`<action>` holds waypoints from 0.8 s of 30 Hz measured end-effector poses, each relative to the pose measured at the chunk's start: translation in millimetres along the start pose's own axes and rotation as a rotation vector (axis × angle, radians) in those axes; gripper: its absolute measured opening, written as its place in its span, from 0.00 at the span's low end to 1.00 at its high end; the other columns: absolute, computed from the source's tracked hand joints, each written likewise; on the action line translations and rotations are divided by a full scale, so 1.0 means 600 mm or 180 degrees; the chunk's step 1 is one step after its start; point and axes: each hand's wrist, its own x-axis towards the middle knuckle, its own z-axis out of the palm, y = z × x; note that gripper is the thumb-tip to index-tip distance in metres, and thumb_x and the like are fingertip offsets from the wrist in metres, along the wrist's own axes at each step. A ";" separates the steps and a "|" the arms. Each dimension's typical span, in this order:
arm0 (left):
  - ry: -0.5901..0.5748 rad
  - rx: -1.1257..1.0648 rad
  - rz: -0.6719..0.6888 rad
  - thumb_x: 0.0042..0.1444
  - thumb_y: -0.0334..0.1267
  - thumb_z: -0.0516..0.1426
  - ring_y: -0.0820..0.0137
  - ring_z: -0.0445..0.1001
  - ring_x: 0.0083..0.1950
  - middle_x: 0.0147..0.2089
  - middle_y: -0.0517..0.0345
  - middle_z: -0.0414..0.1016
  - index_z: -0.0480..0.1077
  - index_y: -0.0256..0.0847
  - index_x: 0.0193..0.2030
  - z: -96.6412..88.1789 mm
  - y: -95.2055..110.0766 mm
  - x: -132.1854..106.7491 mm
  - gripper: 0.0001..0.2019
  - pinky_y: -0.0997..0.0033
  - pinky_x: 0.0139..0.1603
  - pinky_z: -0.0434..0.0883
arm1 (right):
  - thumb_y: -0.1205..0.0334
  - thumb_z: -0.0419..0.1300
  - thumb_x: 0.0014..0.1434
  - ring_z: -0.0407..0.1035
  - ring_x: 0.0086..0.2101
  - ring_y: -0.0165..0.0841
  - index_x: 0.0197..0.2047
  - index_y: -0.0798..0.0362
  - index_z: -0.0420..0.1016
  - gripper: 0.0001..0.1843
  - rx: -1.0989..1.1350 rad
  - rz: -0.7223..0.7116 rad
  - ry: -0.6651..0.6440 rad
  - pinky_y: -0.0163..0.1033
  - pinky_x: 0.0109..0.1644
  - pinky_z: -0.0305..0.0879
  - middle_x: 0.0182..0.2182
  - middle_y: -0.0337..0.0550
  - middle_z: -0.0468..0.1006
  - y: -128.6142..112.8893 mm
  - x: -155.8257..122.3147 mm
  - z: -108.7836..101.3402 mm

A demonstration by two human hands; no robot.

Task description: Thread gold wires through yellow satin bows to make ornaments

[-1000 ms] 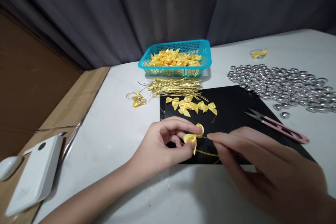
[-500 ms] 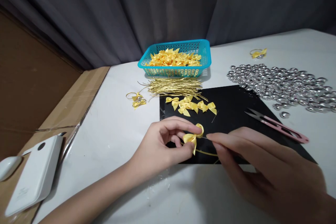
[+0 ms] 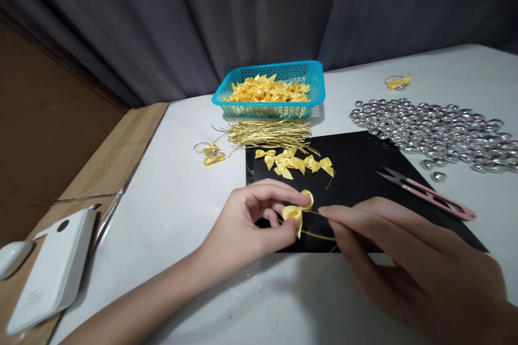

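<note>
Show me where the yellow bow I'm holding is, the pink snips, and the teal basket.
yellow bow (image 3: 297, 210): head view, on the ribbon beside its knot.
pink snips (image 3: 431, 192): head view, on the pink handle.
teal basket (image 3: 283, 71): head view, on its far mesh wall.

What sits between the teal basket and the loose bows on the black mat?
A bundle of gold wire ties on the white table, its ends reaching the mat; head view.

Dim, even light from above. Soft shadows lie under the left hand (image 3: 246, 226) and right hand (image 3: 408, 259). Silver pieces (image 3: 437, 129) beyond the right hand glint. Edges bend outward.
</note>
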 end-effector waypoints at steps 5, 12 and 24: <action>0.0017 0.0019 -0.0011 0.45 0.25 0.61 0.81 0.67 0.30 0.41 0.56 0.77 0.78 0.37 0.37 0.000 0.001 0.000 0.11 0.86 0.26 0.65 | 0.69 0.52 0.65 0.67 0.25 0.20 0.41 0.50 0.68 0.06 -0.0210 0.0038 -0.0091 0.25 0.26 0.59 0.28 0.35 0.76 -0.003 -0.002 -0.004; -0.0013 0.0022 0.0003 0.45 0.25 0.61 0.80 0.67 0.30 0.42 0.55 0.77 0.78 0.37 0.37 0.000 -0.001 0.000 0.11 0.85 0.26 0.65 | 0.69 0.50 0.66 0.66 0.25 0.20 0.41 0.51 0.68 0.07 -0.0085 -0.0076 -0.0057 0.24 0.26 0.59 0.28 0.34 0.75 0.006 0.005 -0.003; -0.0015 0.0040 -0.0026 0.45 0.24 0.61 0.79 0.68 0.32 0.42 0.54 0.76 0.78 0.37 0.37 0.001 0.002 0.000 0.12 0.84 0.27 0.65 | 0.71 0.53 0.64 0.66 0.23 0.19 0.40 0.53 0.70 0.06 -0.0033 -0.0159 -0.0042 0.22 0.26 0.61 0.27 0.36 0.75 0.005 0.008 -0.002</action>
